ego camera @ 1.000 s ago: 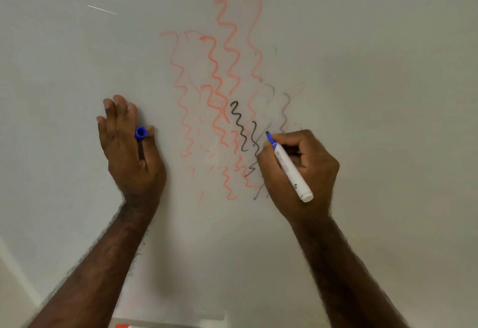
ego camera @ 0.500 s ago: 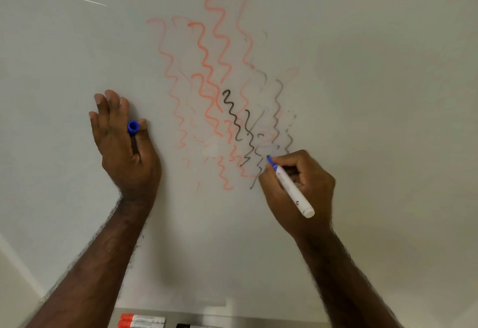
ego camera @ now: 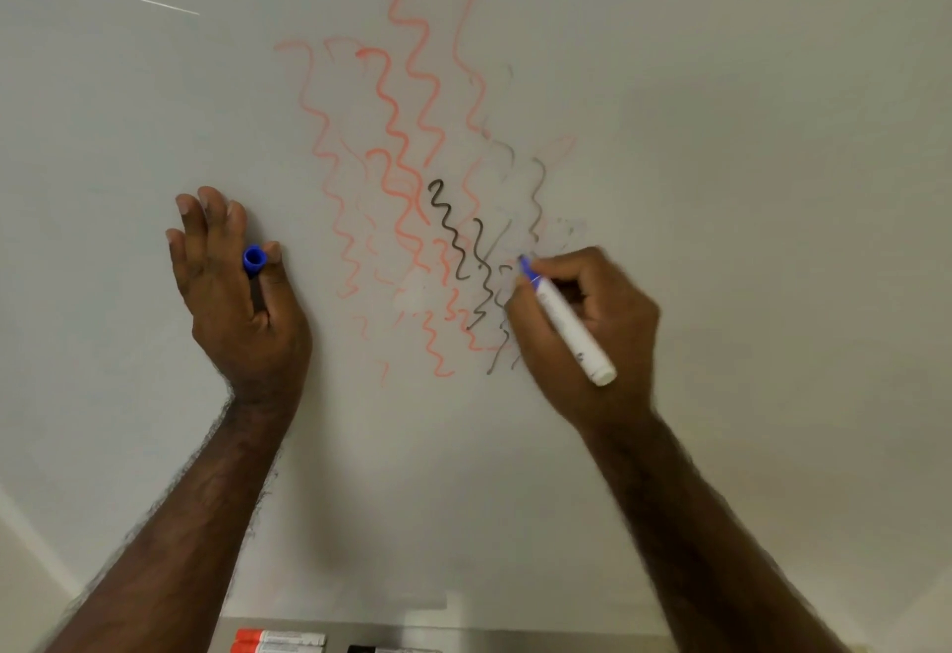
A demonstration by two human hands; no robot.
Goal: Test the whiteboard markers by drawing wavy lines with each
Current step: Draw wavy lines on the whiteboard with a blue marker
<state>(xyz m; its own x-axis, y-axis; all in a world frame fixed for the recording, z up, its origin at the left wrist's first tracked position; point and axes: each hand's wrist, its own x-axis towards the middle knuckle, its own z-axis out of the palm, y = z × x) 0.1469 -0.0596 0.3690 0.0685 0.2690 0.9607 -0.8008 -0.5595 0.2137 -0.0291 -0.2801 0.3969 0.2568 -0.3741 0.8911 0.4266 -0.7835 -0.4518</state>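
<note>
The whiteboard fills the view and carries several red wavy lines and several black and grey ones. My right hand grips a white marker with a blue tip, its tip touching the board just right of the black lines. No blue line shows on the board. My left hand rests flat against the board to the left, with the blue cap pinched between thumb and forefinger.
At the bottom edge a ledge holds two red-capped markers and a black-capped marker, partly cut off by the frame.
My right hand moved the marker down the board, then back up beside the black lines. The view tilted down, revealing the markers on the ledge. My left hand stayed put.
</note>
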